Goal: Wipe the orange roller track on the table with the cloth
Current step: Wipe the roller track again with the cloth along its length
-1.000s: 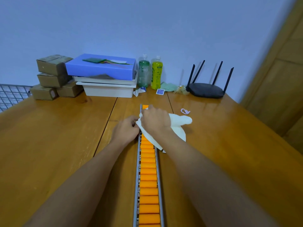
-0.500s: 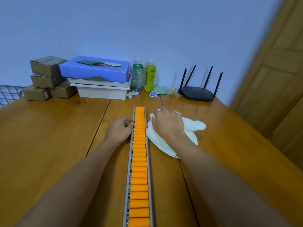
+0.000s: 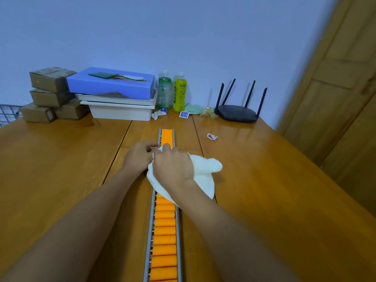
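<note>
The long metal-framed orange roller track (image 3: 164, 239) runs down the middle of the wooden table (image 3: 264, 190). A white cloth (image 3: 205, 169) lies bunched across its far part, gripped under your palm-down right hand (image 3: 173, 165), fingers curled over it. Your left hand (image 3: 139, 157), fingers bent, touches the track's left side; whether it grips anything is unclear.

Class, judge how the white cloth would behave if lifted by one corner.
Probably floppy: the cloth drapes and bunches under the right hand. Likely light, as its edges look thin. Pushed, it may drag unevenly over the track, whose rollers might turn.
</note>
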`<state>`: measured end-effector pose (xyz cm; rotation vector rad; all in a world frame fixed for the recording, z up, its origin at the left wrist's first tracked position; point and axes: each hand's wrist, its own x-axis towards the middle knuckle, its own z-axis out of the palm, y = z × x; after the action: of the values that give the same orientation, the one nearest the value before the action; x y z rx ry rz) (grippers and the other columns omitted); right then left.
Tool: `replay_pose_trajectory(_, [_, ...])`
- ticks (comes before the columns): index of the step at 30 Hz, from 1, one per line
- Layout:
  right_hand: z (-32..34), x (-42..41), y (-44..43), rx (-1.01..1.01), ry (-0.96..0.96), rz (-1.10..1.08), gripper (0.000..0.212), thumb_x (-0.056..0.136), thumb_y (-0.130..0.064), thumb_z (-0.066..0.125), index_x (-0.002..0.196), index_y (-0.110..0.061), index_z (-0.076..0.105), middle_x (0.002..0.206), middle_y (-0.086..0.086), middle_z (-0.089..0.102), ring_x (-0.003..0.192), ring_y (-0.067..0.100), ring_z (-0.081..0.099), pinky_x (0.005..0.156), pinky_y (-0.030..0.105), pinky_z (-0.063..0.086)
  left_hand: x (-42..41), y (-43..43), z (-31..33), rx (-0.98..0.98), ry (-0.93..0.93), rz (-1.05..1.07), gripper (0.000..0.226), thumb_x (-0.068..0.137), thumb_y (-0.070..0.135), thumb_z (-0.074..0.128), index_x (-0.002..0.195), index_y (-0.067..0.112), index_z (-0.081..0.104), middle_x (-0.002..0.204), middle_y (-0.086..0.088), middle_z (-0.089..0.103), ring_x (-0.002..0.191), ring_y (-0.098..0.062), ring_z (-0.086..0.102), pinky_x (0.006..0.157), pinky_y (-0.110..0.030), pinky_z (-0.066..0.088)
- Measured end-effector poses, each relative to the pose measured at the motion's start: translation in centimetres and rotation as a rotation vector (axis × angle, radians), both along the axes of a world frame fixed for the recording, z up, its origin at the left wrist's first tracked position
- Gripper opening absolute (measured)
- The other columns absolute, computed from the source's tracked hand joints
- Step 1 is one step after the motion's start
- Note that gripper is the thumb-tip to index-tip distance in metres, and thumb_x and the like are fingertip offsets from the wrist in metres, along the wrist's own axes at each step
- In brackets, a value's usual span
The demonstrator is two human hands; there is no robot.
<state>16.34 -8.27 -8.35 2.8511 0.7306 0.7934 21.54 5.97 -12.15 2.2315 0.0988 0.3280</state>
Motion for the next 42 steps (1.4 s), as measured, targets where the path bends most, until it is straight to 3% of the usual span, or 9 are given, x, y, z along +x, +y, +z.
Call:
replay_pose_trajectory(8, [0.1,-0.2,-1.5,0.011,0.037,-0.051,0.024,0.097,-0.013,0.048,0.116,-0.014,0.063,0.11,0.009,0.059,0.094,0.028,0.06,0.06,0.035,0.034,-0.1,-0.5,0.1,-0.014,-0.042,0.0,0.032,0.101,0.029,0.058,0.129,0.019,0.07,0.117,-0.006,0.076,0.106,-0.027,0.07,0.09,-0.046,0.058])
replay_pose_trajectory(11, [-0.1,-0.1,-3.4,0.026,0.057,-0.063,0.025,0.098,-0.013,0.046,0.118,-0.013,0.062,0.109,0.01,0.059,0.094,0.029,0.06,0.061,0.035,0.036,-0.3,-0.6,0.1,0.024,-0.048,0.0,0.032,0.102,0.031,0.057,0.13,0.021,0.069,0.121,-0.003,0.074,0.111,-0.019,0.067,0.093,-0.043,0.056])
replay_pose_trajectory(14, [-0.2,-0.2,-5.0,0.046,0.085,-0.06,0.025,0.1,-0.017,0.046,0.119,-0.013,0.062,0.11,0.009,0.059,0.094,0.029,0.06,0.062,0.035,0.036,-0.7,-0.7,0.2,0.042,-0.057,-0.004,0.032,0.103,0.031,0.056,0.131,0.022,0.069,0.12,0.001,0.073,0.109,-0.015,0.065,0.085,-0.033,0.052])
replay_pose_trajectory(20, [0.6,-0.8,-7.4,0.082,0.123,-0.085,0.023,0.101,-0.021,0.047,0.112,-0.016,0.066,0.108,0.006,0.06,0.089,0.026,0.063,0.062,0.033,0.036,-3.7,-1.4,1.0,-0.03,-0.083,0.082,0.022,0.098,0.032,0.063,0.115,0.022,0.073,0.089,0.003,0.073,0.083,-0.016,0.07,0.077,-0.042,0.06])
replay_pose_trajectory(24, [2.7,-2.3,-7.3,0.18,0.072,-0.093,0.027,0.102,-0.031,0.046,0.115,-0.02,0.067,0.11,0.005,0.062,0.091,0.027,0.065,0.061,0.032,0.035,-6.8,-2.4,1.0,0.041,-0.07,0.069,0.014,0.097,0.026,0.065,0.107,0.023,0.074,0.084,0.003,0.071,0.077,-0.013,0.066,0.064,-0.029,0.052])
replay_pose_trajectory(27, [3.9,-4.4,-5.5,0.203,0.049,-0.054,0.028,0.102,-0.033,0.046,0.117,-0.02,0.066,0.109,0.006,0.061,0.093,0.029,0.064,0.063,0.033,0.036,-8.9,-3.0,1.6,0.026,0.002,0.052,0.014,0.096,0.027,0.063,0.105,0.023,0.073,0.082,0.001,0.071,0.073,-0.014,0.064,0.059,-0.028,0.045])
replay_pose_trajectory(31, [3.0,-7.3,-2.5,0.117,0.093,0.012,0.025,0.101,-0.028,0.049,0.116,-0.018,0.067,0.108,0.006,0.06,0.094,0.029,0.064,0.064,0.034,0.036,-11.0,-3.1,2.7,0.061,0.072,0.031,0.016,0.095,0.016,0.06,0.085,0.018,0.072,0.08,-0.004,0.07,0.074,-0.019,0.061,0.059,-0.028,0.041])
replay_pose_trajectory(35, [1.0,-8.7,-2.1,0.022,0.077,0.033,0.023,0.102,-0.026,0.052,0.115,-0.017,0.068,0.111,0.006,0.06,0.094,0.028,0.063,0.063,0.034,0.037,-13.7,-2.7,3.2,0.045,0.177,0.0,0.029,0.095,0.004,0.05,0.108,0.014,0.074,0.078,-0.002,0.066,0.071,-0.014,0.058,0.056,-0.025,0.041])
replay_pose_trajectory(42, [0.6,-10.0,-4.0,0.048,0.046,0.015,0.023,0.102,-0.024,0.049,0.118,-0.018,0.064,0.112,0.007,0.059,0.095,0.028,0.063,0.063,0.034,0.037,-16.3,-3.1,2.7,0.005,0.156,-0.037,0.029,0.096,0.018,0.065,0.123,0.012,0.069,0.069,0.002,0.065,0.064,-0.009,0.057,0.057,-0.017,0.044])
